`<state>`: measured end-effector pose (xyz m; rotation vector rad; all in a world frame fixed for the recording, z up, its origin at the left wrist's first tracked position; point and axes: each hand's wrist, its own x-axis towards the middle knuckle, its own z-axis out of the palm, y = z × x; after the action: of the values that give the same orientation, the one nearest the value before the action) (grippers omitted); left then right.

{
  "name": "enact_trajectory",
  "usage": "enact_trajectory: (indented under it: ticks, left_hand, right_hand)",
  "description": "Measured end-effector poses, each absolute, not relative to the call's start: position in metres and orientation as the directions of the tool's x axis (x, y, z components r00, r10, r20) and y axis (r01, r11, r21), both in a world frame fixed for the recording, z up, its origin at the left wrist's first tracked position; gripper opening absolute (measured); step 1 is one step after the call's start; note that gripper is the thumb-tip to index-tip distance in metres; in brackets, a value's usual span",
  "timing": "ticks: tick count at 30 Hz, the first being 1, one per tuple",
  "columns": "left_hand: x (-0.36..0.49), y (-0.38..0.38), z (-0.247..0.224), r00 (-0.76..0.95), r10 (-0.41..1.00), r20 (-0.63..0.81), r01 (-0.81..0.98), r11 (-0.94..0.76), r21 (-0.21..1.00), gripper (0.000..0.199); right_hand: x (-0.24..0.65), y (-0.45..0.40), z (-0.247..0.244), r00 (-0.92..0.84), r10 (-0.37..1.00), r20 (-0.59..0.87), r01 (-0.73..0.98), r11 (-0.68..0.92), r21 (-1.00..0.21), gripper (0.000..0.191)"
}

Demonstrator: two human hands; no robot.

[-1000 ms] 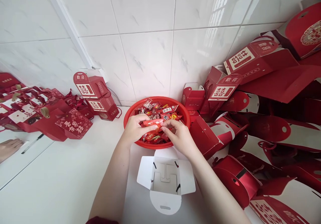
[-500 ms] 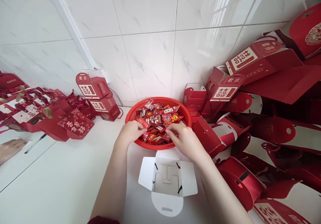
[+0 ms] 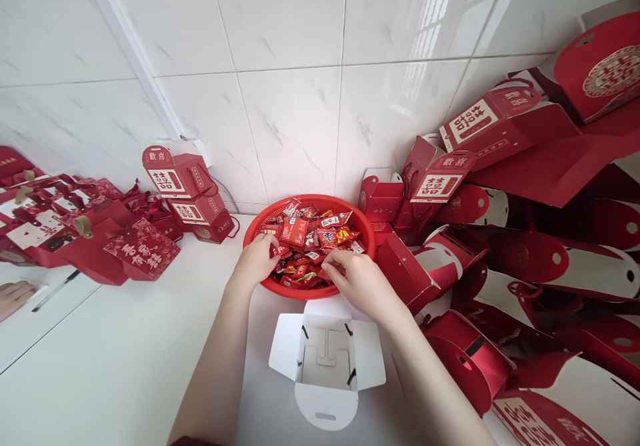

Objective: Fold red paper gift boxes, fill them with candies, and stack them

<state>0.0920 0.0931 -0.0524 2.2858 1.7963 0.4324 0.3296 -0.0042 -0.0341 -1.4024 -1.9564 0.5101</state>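
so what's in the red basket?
The red basket holds small wrapped packets, mostly red. The left hand and right hand hide some; deeper ones and the basket's bottom are covered.

A tiled indoor workroom of some kind — home or shop, I cannot tell; glossy marbled wall tiles [image 3: 287,126] rise behind the far edge of a white desk [image 3: 125,339]; wrapped sweets [image 3: 293,231] fill a basket [image 3: 300,293] near it — red cartons [image 3: 407,273] crowd the right side.

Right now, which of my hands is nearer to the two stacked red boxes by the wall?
Your left hand. It is at the red basket's left side, toward the stacked boxes; your right hand is farther off, at the basket's front right.
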Motion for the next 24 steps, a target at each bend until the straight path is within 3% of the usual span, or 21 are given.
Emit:
enact_trajectory:
  ticks: [3,5,10,15,18,20,24]
  left_hand:
    - [0.093,0.097,-0.057,0.196,0.974,0.118,0.934,-0.222,0.28,0.054]
    - [0.094,0.097,-0.057,0.207,0.974,0.093,0.943,-0.224,0.246,0.059]
    - [0.1,0.096,-0.057,0.209,0.977,0.039,0.952,-0.213,0.222,0.055]
    - [0.1,0.095,-0.053,0.151,0.987,0.045,0.94,-0.158,0.304,0.036]
    - [0.094,0.089,-0.041,0.144,0.985,0.09,0.908,-0.168,0.385,0.023]
    - [0.093,0.081,-0.03,0.164,0.981,0.106,0.834,-0.195,0.516,0.028]
    - [0.108,0.058,-0.012,0.227,0.971,0.079,0.282,-0.143,0.949,0.037]
  right_hand:
    - [0.33,-0.005,-0.033,-0.208,0.933,0.294,0.672,0.355,-0.65,0.016]
    - [0.33,-0.004,-0.034,-0.21,0.931,0.297,0.673,0.358,-0.647,0.016]
    - [0.327,-0.003,-0.038,-0.221,0.931,0.292,0.681,0.361,-0.637,0.016]
    - [0.327,-0.003,-0.039,-0.227,0.93,0.289,0.681,0.363,-0.636,0.017]
    - [0.329,-0.004,-0.037,-0.207,0.934,0.292,0.671,0.353,-0.652,0.016]
    - [0.329,-0.004,-0.035,-0.186,0.937,0.295,0.626,0.344,-0.699,0.017]
    - [0.325,-0.002,-0.034,-0.152,0.945,0.289,0.358,0.325,-0.875,0.018]
